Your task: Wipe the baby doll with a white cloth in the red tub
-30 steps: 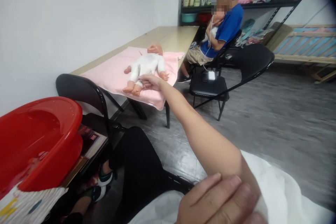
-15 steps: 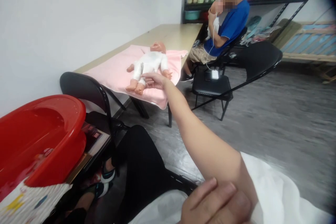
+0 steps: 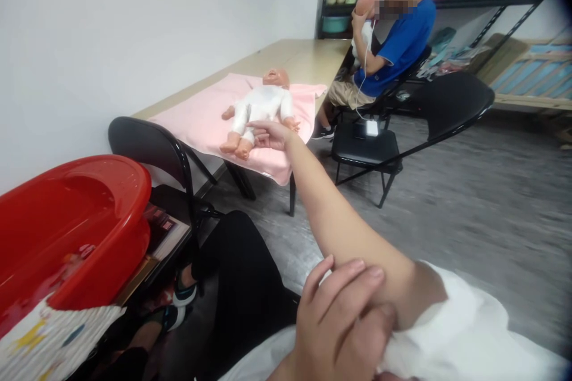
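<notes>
My right arm reaches forward across the view. At its end, my right hand (image 3: 272,134) is open, palm side not fully visible, with the index finger stretched out beside the legs of a baby doll (image 3: 263,104). Whether the fingertips touch the doll's leg I cannot tell. The doll lies on its back in a white suit, on a pink towel (image 3: 196,113) spread over the table's near end. Low in the view, my left hand (image 3: 342,315) rests its slightly bent, parted fingers on my right forearm near the white sleeve; its thumb is not clearly seen.
A red basin (image 3: 129,190) stands at the left with a patterned cloth (image 3: 62,333) over its edge. Black folding chairs (image 3: 147,137) flank the table (image 3: 308,53). A person in blue (image 3: 409,41) sits behind, holding another doll. Shelves (image 3: 500,0) line the back.
My left hand has moved up and slightly left along my right forearm, so more of it shows. The whole view has shifted slightly; my right hand stays beside the doll's legs.
</notes>
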### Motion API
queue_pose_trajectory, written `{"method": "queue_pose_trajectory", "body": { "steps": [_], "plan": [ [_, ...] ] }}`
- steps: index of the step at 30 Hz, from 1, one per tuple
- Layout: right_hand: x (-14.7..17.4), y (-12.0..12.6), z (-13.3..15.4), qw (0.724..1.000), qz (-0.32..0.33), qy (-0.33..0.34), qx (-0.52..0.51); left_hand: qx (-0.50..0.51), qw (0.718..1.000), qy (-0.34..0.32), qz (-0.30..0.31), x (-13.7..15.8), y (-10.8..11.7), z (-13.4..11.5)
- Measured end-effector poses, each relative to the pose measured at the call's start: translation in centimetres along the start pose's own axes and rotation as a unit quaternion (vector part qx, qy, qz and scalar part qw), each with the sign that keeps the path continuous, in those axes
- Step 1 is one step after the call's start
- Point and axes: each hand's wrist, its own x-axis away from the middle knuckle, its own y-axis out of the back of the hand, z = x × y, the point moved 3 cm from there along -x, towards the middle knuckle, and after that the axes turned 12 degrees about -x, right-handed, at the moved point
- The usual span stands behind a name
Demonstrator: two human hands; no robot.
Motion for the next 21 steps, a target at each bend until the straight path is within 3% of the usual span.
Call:
{"method": "queue_pose_trajectory", "body": {
  "steps": [5,10,16,18,20,21],
  "plan": [
    [0.0,0.3,0.2,1.000,0.000,0.005,0.005,0.063,0.997,-0.017,0.047,-2.2,0.1,0.9],
    [0.4,0.2,0.6,0.999,0.042,-0.009,0.013,0.169,0.980,0.014,0.104,-4.3,-0.1,2.2],
    [2.6,0.6,2.5,0.996,0.040,0.060,0.044,0.209,0.964,0.045,0.159,-4.5,-0.9,5.6],
    [3.4,1.4,4.0,0.993,0.004,0.109,0.034,0.186,0.961,0.097,0.182,-4.1,-1.2,8.0],
    [3.9,2.7,6.3,0.976,-0.040,0.213,-0.006,0.152,0.948,0.175,0.217,-3.5,-1.6,11.0],
    [4.1,3.6,7.7,0.955,-0.061,0.288,-0.041,0.131,0.939,0.215,0.236,-3.2,-1.8,12.7]
  ]
}}
